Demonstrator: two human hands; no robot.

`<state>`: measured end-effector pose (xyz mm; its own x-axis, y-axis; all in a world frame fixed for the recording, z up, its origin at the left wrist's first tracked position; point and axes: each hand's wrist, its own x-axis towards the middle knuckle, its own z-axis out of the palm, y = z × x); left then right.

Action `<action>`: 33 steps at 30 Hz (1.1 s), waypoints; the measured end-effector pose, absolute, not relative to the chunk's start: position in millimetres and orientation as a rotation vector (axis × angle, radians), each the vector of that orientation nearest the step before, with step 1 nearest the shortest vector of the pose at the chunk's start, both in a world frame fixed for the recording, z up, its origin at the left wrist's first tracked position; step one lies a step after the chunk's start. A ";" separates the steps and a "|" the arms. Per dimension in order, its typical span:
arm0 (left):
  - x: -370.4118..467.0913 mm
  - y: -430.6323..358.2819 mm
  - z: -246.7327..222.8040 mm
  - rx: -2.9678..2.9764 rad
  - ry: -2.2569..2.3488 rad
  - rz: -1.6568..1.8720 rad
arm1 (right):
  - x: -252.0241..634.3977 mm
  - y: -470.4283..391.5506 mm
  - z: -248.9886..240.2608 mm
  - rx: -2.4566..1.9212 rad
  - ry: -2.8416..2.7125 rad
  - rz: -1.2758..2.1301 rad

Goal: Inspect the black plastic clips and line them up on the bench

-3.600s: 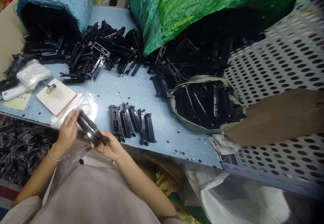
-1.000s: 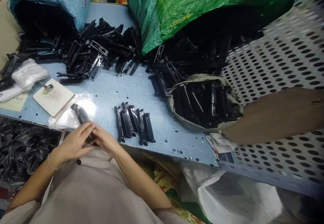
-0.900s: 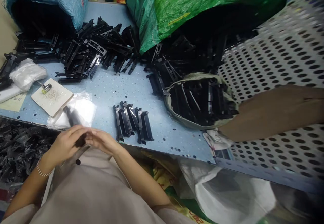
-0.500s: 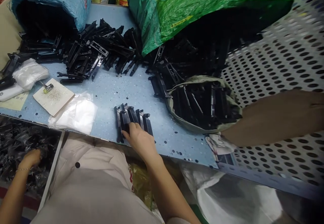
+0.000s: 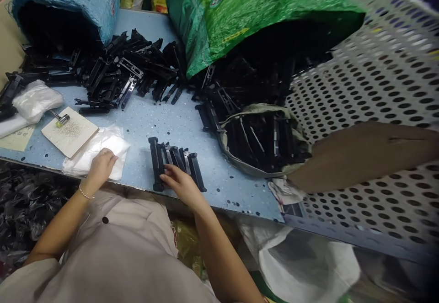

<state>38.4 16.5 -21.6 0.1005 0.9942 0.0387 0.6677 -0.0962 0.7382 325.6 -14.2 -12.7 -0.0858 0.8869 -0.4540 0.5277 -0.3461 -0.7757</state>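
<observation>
My left hand (image 5: 102,168), a beaded bracelet on its wrist, is over a stack of thin clear plastic bags (image 5: 118,145) near the table's front edge. Its fingers are pinched together at the top bag. To the right, my right hand (image 5: 180,184) has thumb and fingertips closed on a long black plastic part (image 5: 156,163), which stands at the left end of a short row. More black parts (image 5: 187,159) of the same kind lean side by side in that row, their lower ends partly covered by my fingers.
Blue (image 5: 68,1) and green (image 5: 233,29) woven sacks spill black parts (image 5: 113,74) over the back of the blue table (image 5: 151,115). A cloth-rimmed bag of parts (image 5: 228,154) stands right, beside a perforated metal panel (image 5: 360,102). A board (image 5: 70,134) with a small metal tool lies left.
My left hand has come up from the bin of dark bagged items at lower left to the clear bags. My right hand has shifted slightly left, and the leftmost black part stands more upright.
</observation>
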 end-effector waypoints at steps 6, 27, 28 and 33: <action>15.5 20.8 -24.0 1.358 1.496 0.962 | 262.2 -1.0 -16.0 -1.029 -0.817 1.952; 4.7 -7.4 12.9 1.968 1.258 0.796 | 230.8 -22.5 -40.7 -0.828 -0.513 2.471; 9.3 -15.2 18.1 2.024 1.139 0.728 | 226.3 -21.6 -40.7 -0.879 -0.583 2.413; 15.9 -55.9 45.9 2.182 1.038 0.484 | 207.8 -25.3 -17.8 -1.041 -1.167 2.019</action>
<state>15.9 -55.9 45.9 0.6159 0.7865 0.0457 0.5404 -0.4639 0.7020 207.8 -25.3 -17.8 -0.5276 0.7796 -0.3373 -0.0971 -0.4498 -0.8878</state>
